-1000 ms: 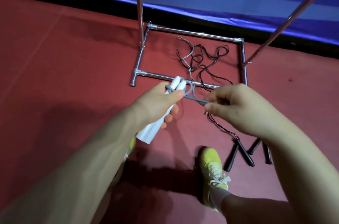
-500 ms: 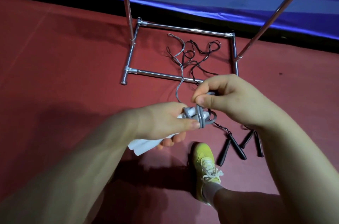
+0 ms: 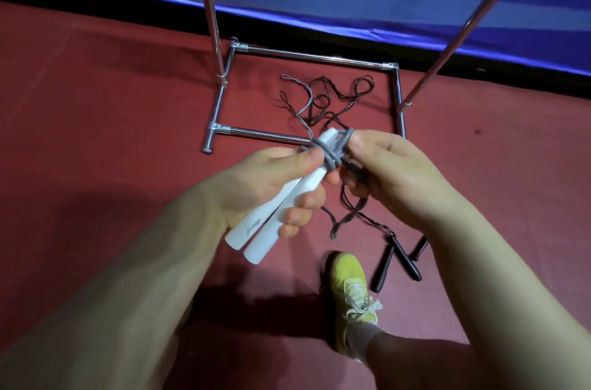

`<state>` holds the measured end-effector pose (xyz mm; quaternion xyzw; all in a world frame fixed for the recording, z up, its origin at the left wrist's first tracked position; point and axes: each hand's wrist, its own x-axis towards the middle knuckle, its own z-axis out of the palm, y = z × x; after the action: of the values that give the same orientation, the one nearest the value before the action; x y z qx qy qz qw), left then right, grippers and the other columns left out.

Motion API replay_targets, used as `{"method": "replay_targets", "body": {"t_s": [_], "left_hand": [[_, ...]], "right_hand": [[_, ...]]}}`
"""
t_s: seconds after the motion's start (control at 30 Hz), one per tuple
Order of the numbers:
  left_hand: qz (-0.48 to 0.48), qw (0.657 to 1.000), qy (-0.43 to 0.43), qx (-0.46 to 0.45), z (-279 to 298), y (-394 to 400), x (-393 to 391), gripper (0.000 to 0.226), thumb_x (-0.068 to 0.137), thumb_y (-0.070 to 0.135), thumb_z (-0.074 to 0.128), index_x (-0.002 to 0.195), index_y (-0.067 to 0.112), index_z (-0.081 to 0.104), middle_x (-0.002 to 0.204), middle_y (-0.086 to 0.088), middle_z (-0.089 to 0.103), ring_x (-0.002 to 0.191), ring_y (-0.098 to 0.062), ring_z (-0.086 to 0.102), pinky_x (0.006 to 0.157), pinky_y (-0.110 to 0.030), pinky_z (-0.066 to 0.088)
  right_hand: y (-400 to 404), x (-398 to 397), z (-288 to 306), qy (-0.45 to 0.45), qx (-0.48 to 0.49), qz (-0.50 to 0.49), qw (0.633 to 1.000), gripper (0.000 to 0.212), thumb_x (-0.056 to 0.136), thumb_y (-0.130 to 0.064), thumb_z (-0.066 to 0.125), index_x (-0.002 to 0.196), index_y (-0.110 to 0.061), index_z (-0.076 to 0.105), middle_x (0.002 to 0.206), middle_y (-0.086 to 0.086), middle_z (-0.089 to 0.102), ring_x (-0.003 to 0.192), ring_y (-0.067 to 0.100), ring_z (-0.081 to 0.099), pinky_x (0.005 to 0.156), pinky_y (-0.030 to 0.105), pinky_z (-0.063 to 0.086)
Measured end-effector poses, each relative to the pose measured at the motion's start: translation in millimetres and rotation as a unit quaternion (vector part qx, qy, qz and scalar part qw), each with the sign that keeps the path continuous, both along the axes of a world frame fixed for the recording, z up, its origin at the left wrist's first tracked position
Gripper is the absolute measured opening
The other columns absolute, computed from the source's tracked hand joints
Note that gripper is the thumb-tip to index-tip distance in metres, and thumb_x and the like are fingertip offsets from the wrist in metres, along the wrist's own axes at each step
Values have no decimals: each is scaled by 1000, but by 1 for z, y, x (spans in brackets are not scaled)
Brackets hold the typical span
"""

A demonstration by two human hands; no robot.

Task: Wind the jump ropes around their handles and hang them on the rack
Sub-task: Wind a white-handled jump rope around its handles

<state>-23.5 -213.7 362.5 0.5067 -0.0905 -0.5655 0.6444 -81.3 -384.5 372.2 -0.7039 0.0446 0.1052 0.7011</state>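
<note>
Grey jump rope (image 3: pixel 329 156): found just in front of the near base bar of the rack (image 3: pixel 307 57), raised off the floor between both hands. Wound in several crossing turns round the upper ends of the two white handles (image 3: pixel 271 220). Trailed one free length back across the near bar to the floor inside the rack base; hung a slack loop on the near side of the rack.

Handling, as judged:
- Assessed as light overall.
- Took the cord for soft and limp, yet springy enough to slacken off the handles once released.
- Took the handles for rigid and smooth, hence liable to slide against each other.
- Best gripped at mid-length of the paired handles, clear of the windings; cord best pinched close to the last turn and kept taut.

Hand pose:
- Left hand (image 3: pixel 265 185): wrapped round both handles, thumb pressed on the windings, fingers curled beneath. Held the handles slanted, butt ends pointing away from the rack.
- Right hand (image 3: pixel 393 172): clamped thumb and forefinger on the cord beside the handle tips. Kept the remaining fingers curled; could not tell whether cord ran through them.

Black jump ropes (image 3: pixel 403 259): left unwound, handles on the floor in front of the rack's near right corner, cords tangled inside its base.
</note>
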Motion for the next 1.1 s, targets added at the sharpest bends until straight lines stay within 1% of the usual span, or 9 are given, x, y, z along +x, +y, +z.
{"method": "replay_targets", "body": {"t_s": [0.1, 0.3, 0.4, 0.5, 0.63, 0.77, 0.9, 1.0, 1.1], "left_hand": [[4, 1000, -22, 14, 3, -3, -3, 37, 81, 46, 60, 90, 10, 58, 55, -1, 46, 41, -13, 38, 41, -23, 36], [45, 996, -50, 51, 1, -12, -6, 42, 71, 49, 52, 99, 18, 55, 52, 1, 46, 39, -14, 38, 40, -22, 36], [79, 993, -53, 68, 1, -14, -6, 45, 76, 53, 50, 112, 27, 56, 52, 1, 46, 41, -15, 38, 40, -22, 35], [101, 989, -80, 78, -1, -16, -5, 28, 91, 47, 45, 109, 29, 55, 52, 2, 46, 40, -15, 38, 42, -22, 35], [121, 982, -114, 86, -1, -13, -2, 15, 95, 39, 45, 102, 28, 54, 53, 1, 46, 41, -16, 38, 43, -23, 35], [152, 971, -142, 116, -7, -11, 4, 13, 97, 33, 47, 102, 21, 48, 53, 2, 47, 42, -17, 37, 45, -24, 34], [112, 962, -183, 170, -16, -11, -1, 8, 97, 29, 47, 98, 21, 49, 58, 1, 46, 44, -15, 37, 45, -23, 33], [101, 946, -218, 218, -24, -9, 2, 6, 95, 32, 48, 97, 26, 49, 62, 2, 49, 45, -15, 41, 46, -23, 37], [85, 921, -274, 263, -30, -9, 4, 12, 94, 33, 48, 97, 21, 48, 65, -1, 52, 46, -17, 43, 46, -24, 39]], "right_hand": [[-2, -3, -4, -6, -82, -22, 996, 43, 79, -54, 53, 79, -14, 66, 71, 18, 48, 60, 23, 33, 50, 29, 27], [3, -2, -4, 20, -246, -77, 966, 52, 93, -48, 51, 73, 0, 56, 58, 5, 42, 46, 9, 33, 48, 25, 28], [10, 0, -3, 23, -320, -107, 941, 50, 93, -45, 49, 70, -1, 56, 56, 10, 47, 47, 8, 36, 48, 28, 31], [16, 3, -3, 21, -353, -129, 926, 58, 91, -48, 49, 70, 6, 54, 58, 11, 41, 52, 13, 34, 54, 37, 29], [17, 3, -4, 22, -334, -137, 932, 55, 94, -46, 47, 65, 0, 53, 54, 3, 40, 46, 10, 31, 49, 30, 26], [7, -1, 2, 50, -286, -59, 955, 28, 95, -31, 53, 78, -12, 64, 55, -4, 48, 42, 5, 38, 48, 25, 34], [3, -5, 12, 37, -412, 27, 910, 8, 89, -15, 60, 88, -15, 68, 60, -2, 58, 45, 5, 54, 49, 20, 43], [5, -7, 15, 34, -519, 66, 852, 6, 84, -22, 61, 85, -19, 66, 71, -2, 59, 68, 18, 55, 67, 33, 50], [6, -11, 19, 39, -530, 93, 842, 10, 88, -30, 58, 86, -22, 64, 75, -4, 58, 76, 20, 53, 71, 37, 49]]}}
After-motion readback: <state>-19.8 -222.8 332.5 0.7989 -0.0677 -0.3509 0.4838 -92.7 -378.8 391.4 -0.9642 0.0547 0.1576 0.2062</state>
